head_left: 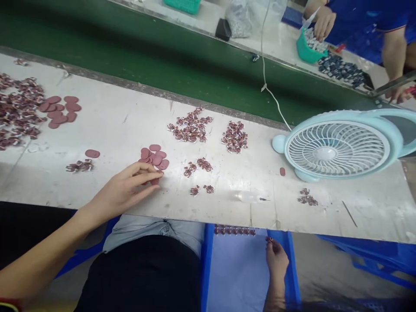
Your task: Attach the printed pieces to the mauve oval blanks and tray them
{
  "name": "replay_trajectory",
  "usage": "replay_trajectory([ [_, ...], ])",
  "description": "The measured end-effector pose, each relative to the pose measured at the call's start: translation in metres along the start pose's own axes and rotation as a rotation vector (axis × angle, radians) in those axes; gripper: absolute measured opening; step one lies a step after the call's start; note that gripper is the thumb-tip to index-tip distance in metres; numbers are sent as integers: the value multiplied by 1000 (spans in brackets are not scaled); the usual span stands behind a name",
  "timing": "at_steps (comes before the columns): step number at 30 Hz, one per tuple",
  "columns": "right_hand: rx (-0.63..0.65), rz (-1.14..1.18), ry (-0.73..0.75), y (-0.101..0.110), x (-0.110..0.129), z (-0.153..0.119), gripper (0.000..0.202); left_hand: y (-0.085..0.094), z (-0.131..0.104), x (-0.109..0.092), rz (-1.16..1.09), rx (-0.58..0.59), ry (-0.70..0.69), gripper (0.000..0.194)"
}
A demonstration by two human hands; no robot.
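Observation:
My left hand (pixel 134 184) is on the white table, its fingers pinched on a reddish-brown oval disc (pixel 155 181) in front of a pile of similar discs (pixel 156 155). Over the right side of a blue tray (pixel 208 268), my right hand (pixel 277 258) pinches a small reddish-brown piece (pixel 269 238). A row of like pieces (pixel 234 230) lies in the tray along its far end, left of that hand. Small clusters of brown-and-white pieces (pixel 204 164) sit on the table right of my left hand.
A light blue fan (pixel 338 145) lies at the table's right, its white cord running back. Near the front edge are a clear dropper bottle (pixel 250 197) and a thin rod (pixel 349 214). Across the green strip, a person's hand (pixel 325 24) reaches into a teal basket (pixel 307 53).

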State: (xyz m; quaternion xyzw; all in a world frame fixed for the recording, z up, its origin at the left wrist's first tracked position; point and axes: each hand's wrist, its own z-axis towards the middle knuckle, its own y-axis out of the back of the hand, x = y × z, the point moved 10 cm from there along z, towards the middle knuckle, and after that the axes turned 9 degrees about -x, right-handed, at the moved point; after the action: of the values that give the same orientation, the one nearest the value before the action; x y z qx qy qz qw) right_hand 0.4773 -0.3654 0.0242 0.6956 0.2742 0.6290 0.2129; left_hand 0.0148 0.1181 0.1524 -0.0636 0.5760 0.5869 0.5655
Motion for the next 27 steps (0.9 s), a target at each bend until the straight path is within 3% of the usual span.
replay_trajectory([
  [5,24,-60,128,-26,22,7,18,-9,-11,-6,-247,84,198,28],
  [14,43,-95,198,-39,36,11,35,-9,-33,14,-397,110,389,30],
  [22,72,-89,60,-47,31,21,46,-25,-52,27,-646,96,638,42],
  [27,-22,54,-73,-34,45,10,36,-20,-67,44,-693,54,746,46],
])
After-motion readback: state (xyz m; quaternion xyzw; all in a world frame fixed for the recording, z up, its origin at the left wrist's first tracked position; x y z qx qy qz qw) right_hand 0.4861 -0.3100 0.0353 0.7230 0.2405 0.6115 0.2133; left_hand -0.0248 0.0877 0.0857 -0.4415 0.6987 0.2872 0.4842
